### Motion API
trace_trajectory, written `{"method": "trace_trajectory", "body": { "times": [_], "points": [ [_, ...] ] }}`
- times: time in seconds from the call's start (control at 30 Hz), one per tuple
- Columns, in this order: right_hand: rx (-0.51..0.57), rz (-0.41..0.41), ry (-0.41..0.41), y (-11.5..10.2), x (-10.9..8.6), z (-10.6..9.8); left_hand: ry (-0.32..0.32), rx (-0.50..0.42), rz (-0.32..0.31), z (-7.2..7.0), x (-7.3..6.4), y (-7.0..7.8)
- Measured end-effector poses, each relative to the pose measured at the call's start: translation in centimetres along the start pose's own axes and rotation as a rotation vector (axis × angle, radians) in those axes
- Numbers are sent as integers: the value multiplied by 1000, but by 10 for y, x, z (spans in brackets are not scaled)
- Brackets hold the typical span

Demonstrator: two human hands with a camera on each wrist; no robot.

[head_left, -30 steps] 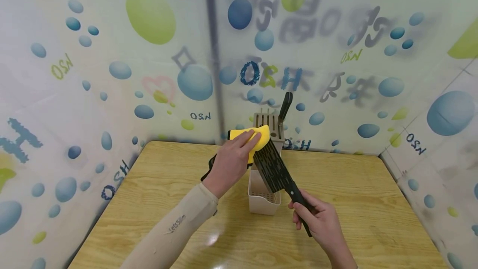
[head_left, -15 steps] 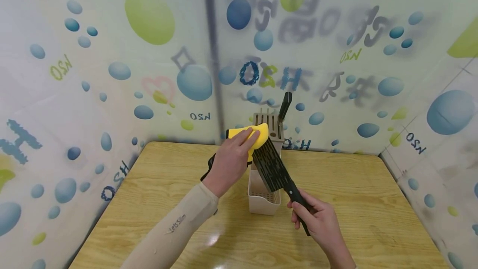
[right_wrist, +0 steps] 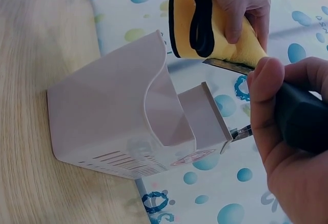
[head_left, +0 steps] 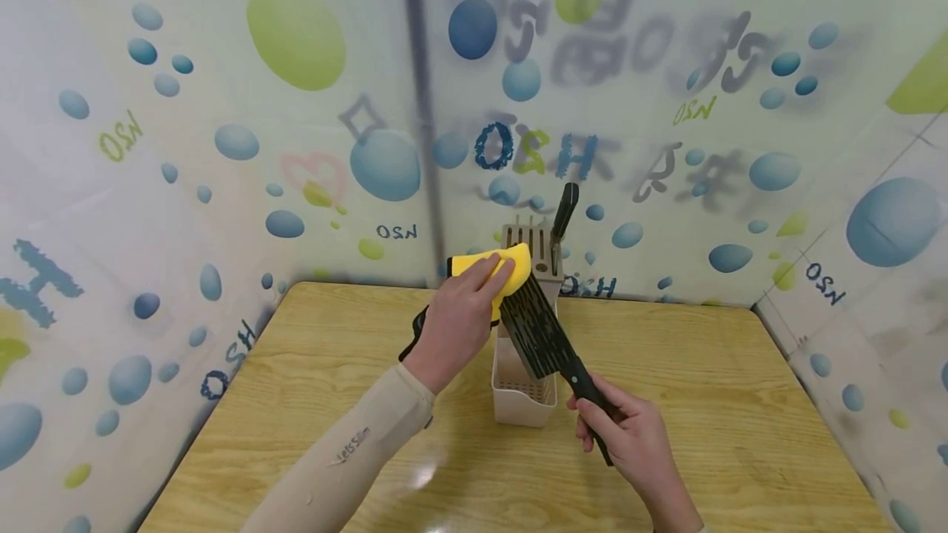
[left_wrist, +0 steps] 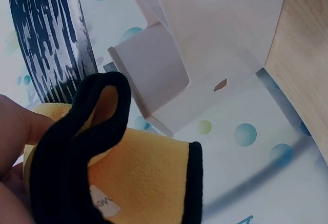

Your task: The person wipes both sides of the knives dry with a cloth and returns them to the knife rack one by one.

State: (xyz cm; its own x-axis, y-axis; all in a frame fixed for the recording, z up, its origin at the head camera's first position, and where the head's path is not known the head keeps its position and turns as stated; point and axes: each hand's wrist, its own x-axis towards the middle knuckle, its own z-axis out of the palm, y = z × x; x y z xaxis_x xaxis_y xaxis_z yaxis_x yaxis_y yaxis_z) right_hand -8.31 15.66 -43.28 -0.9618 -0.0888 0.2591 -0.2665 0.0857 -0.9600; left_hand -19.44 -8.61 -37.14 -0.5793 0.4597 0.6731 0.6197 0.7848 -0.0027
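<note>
My right hand [head_left: 625,430] grips the black handle of a cleaver [head_left: 535,329], whose dark, streak-patterned blade points up and to the left. At the blade's far end, my left hand [head_left: 459,315] pinches a yellow cloth [head_left: 513,268] with black edging, folded over the blade tip. In the left wrist view the cloth [left_wrist: 148,175] hangs in a loop beside the streaked blade [left_wrist: 48,34]. Behind and below the cleaver stands a beige knife holder [head_left: 524,405], partly hidden by blade and cloth. One black-handled knife [head_left: 566,208] stands in its slotted top.
The holder stands on a wood-grain table [head_left: 666,401], near its back edge. Walls covered with a bubble-printed sheet [head_left: 652,105] rise behind the table and on both sides. In the right wrist view the holder's slatted side [right_wrist: 123,162] shows.
The cleaver and both hands have shifted very slightly to the left in the head view. The cloth stays at the blade's far end, and both grips look the same.
</note>
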Motion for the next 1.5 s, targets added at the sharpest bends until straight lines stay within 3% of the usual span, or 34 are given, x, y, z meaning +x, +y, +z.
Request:
{"method": "trace_trajectory", "body": {
  "times": [0.93, 1.5],
  "points": [
    [-25, 48, 21, -6, 9, 7, -77, 24, 30, -3, -1, 10],
    [-10, 101, 63, -5, 16, 13, -84, 12, 46, -2, -3, 15]
  ]
}}
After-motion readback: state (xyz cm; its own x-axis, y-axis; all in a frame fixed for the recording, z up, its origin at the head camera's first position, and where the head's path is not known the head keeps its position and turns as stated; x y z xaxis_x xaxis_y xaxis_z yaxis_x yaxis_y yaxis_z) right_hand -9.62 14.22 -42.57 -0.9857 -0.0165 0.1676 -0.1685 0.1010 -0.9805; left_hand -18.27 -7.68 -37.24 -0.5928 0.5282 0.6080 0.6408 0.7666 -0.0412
